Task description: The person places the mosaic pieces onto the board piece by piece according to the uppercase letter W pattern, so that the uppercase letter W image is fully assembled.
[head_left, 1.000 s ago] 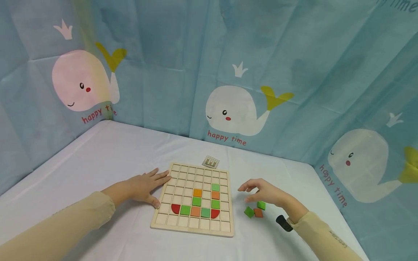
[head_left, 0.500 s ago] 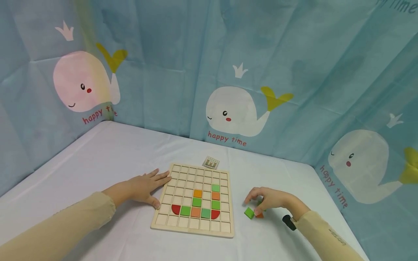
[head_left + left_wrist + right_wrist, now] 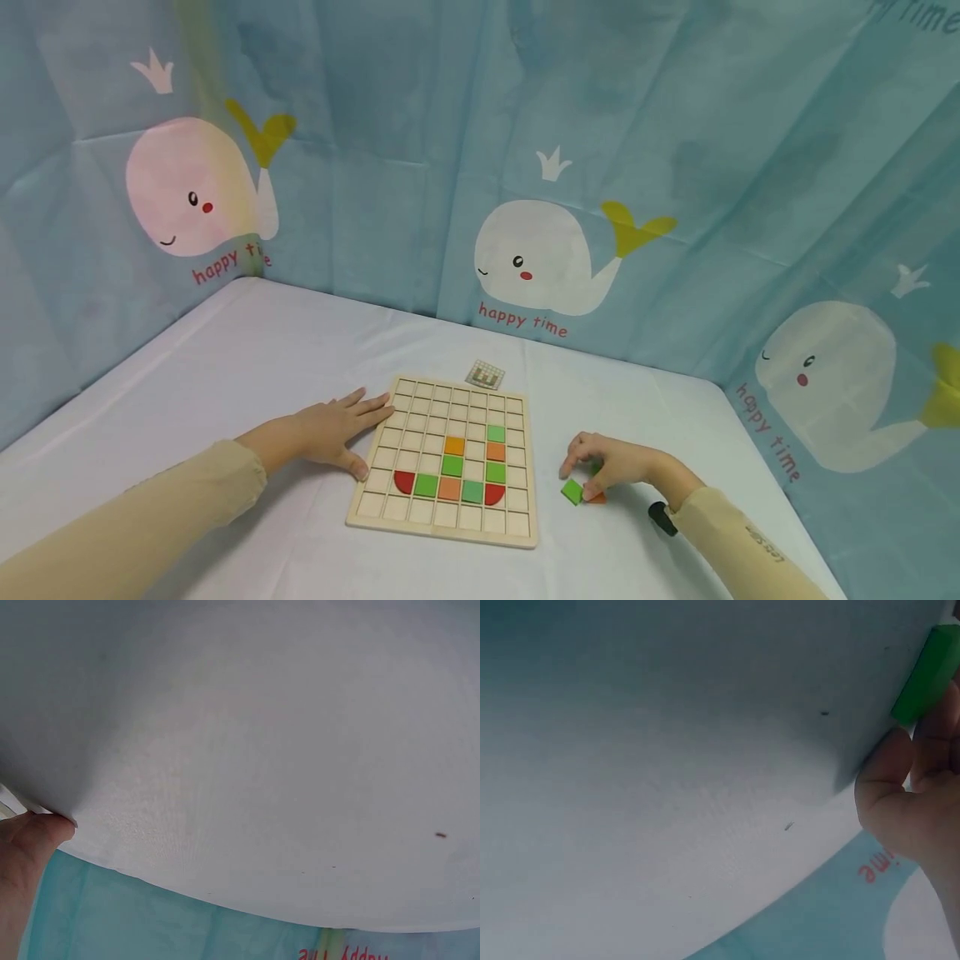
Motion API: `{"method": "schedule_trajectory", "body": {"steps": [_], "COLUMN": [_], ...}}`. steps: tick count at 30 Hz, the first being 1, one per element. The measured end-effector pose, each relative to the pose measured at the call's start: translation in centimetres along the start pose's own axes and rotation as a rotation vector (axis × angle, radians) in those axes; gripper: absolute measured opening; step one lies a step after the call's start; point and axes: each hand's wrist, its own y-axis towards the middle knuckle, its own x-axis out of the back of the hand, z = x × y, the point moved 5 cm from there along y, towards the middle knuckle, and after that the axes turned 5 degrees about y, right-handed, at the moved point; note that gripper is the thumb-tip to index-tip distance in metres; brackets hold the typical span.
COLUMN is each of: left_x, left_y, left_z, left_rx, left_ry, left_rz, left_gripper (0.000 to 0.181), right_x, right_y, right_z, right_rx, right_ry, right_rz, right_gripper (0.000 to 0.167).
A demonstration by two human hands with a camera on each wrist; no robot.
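My left hand (image 3: 330, 429) rests with fingers spread at the left edge of a wooden grid board (image 3: 390, 521); its fingertips and thumb touch the rim. Square tiles in green, orange and teal, with two red quarter-round tiles (image 3: 403, 482), sit in the board's cells. To the right of the board, my right hand (image 3: 618, 462) bends over loose tiles. Its thumb and forefinger pinch a green tile (image 3: 572, 492) that lies on the table. An orange tile (image 3: 597, 498) shows under the thumb. Another green tile (image 3: 928, 675) by the fingers appears in the right wrist view, partly cut off.
A small pattern card (image 3: 485, 374) lies behind the board. Near the right sleeve is a black object (image 3: 662, 518), partly hidden. White cloth (image 3: 247, 358) covers the table, and a blue curtain (image 3: 375, 208) with whale prints stands behind it.
My right hand has come down and slightly right onto the loose tiles, its fingers closing around the green one. The left hand and the board have stayed put.
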Motion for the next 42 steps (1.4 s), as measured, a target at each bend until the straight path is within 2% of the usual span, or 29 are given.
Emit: {"method": "schedule_trajectory", "body": {"steps": [10, 21, 31, 42], "left_x": [-0.1, -0.1, 0.0, -0.1], "left_y": [0.0, 0.0, 0.0, 0.1], "left_z": [0.1, 0.1, 0.1, 0.1], "left_rx": [0.0, -0.002, 0.0, -0.001], "left_ry": [0.014, 0.005, 0.007, -0.001], "left_rz": [0.001, -0.006, 0.0, -0.001], "left_gripper": [0.104, 0.104, 0.104, 0.104], "right_x": [-0.2, -0.4, -0.4, 0.0], "right_y": [0.2, 0.4, 0.1, -0.8], "right_z": [-0.1, 0.2, 0.4, 1.6], "right_rx": [0.017, 0.0, -0.093, -0.072], "right_ry": [-0.033, -0.053, 0.072, 0.162], "right_rz": [-0.049, -0.064, -0.125, -0.191], "right_gripper": [0.022, 0.021, 0.013, 0.012]}}
